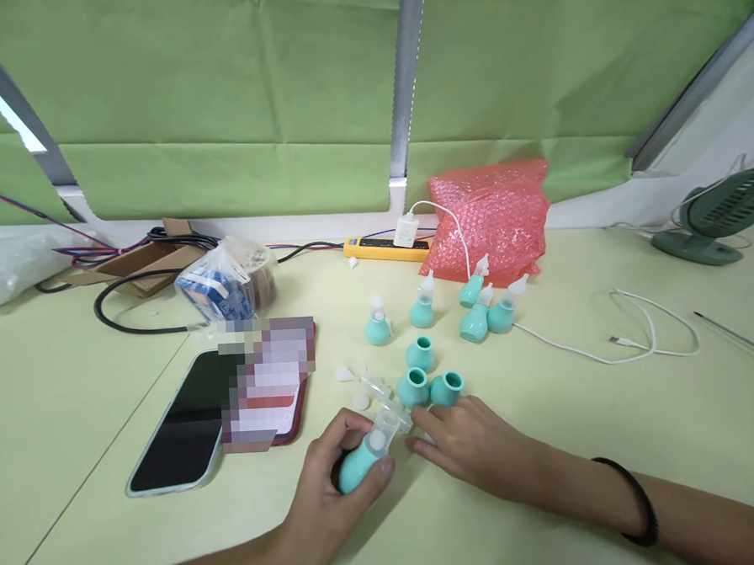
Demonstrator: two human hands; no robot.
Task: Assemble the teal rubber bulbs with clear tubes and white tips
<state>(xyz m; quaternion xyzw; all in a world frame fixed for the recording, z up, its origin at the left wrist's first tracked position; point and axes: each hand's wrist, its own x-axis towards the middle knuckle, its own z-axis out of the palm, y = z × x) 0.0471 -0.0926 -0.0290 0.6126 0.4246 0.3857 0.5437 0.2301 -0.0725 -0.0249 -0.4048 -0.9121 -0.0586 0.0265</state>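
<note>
My left hand (333, 479) is closed round a teal nasal aspirator bulb (355, 467), tilted, with a clear plastic tube (388, 425) at its mouth. Close by on the right, my right hand (467, 438) is low over the table with its fingers curled. A small whitish piece (429, 437) shows between its thumb and fingers, too hidden to name. Several loose clear and white parts (376, 386) lie just beyond my hands. Behind my right fingers stand three open teal bulbs (413, 388). Farther back are several teal aspirators with tips fitted (422, 310).
Two phones, one dark-screened (185, 423) and one lit (274, 381), lie at left. Behind are a plastic-wrapped bundle (225, 282), a yellow power strip (375, 250) and pink bubble wrap (488, 222). A white cable (583, 356), screwdriver (740, 341) and green fan (721, 214) are at right.
</note>
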